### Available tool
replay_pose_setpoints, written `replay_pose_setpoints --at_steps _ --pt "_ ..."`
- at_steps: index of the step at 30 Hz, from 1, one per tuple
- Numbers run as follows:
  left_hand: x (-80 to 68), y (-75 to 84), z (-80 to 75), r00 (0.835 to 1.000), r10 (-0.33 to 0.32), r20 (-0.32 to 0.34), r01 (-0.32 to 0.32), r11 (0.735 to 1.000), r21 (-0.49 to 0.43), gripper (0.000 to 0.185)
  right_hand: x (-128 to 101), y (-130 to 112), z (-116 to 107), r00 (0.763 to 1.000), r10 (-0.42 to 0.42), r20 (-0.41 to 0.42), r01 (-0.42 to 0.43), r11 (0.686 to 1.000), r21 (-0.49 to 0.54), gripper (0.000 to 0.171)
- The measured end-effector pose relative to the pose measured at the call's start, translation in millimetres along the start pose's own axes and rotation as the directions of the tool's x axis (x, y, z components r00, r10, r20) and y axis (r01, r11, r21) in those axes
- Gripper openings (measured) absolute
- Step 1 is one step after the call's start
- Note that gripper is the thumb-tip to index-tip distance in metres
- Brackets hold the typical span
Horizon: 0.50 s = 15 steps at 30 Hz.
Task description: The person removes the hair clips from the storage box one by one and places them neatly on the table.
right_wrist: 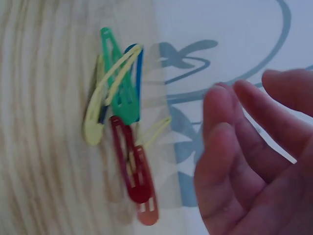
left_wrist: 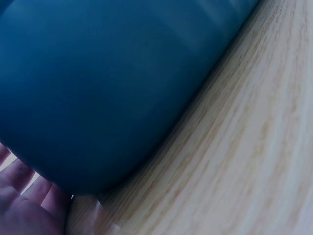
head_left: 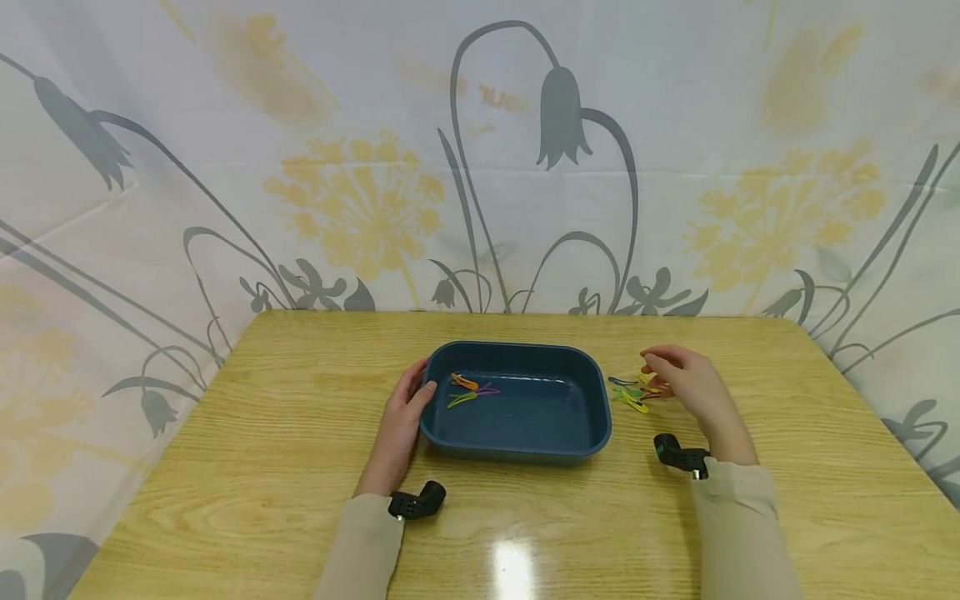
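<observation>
A dark blue rectangular plastic basin sits on the wooden table. My left hand grips its left end, the thumb over the rim and the fingers along the outer wall. Inside lie three snap hair clips: an orange clip, a purple clip and a yellow-green clip. My right hand hovers by a small pile of hair clips right of the basin, its fingers loosely bent around nothing. The right wrist view shows a green clip, a dark red clip, plus yellow, blue and orange-red ones overlapping.
The wooden tabletop stretches out on both sides of the basin. Behind it hangs a white cloth printed with grey and yellow flowers, meeting the far table edge. A black wrist camera stands out from each sleeve.
</observation>
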<state>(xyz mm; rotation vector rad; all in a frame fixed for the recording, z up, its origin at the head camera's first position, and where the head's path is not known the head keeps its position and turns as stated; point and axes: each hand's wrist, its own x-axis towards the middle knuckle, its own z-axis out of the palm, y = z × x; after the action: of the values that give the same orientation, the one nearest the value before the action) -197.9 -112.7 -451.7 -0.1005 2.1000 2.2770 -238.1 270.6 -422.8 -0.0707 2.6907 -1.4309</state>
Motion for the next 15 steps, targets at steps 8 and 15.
replay_pose_setpoints --at_steps 8,15 --pt "-0.4 0.6 0.3 1.000 0.004 0.001 -0.004 1.000 0.001 0.046 -2 -23 3 0.993 -0.041 0.108 0.045 0.998 -0.042 0.053" --pt "-0.3 0.2 0.1 1.000 0.000 0.001 0.000 1.000 -0.006 0.046 -5 -39 6 0.980 -0.098 0.171 0.114 0.990 -0.086 0.049"
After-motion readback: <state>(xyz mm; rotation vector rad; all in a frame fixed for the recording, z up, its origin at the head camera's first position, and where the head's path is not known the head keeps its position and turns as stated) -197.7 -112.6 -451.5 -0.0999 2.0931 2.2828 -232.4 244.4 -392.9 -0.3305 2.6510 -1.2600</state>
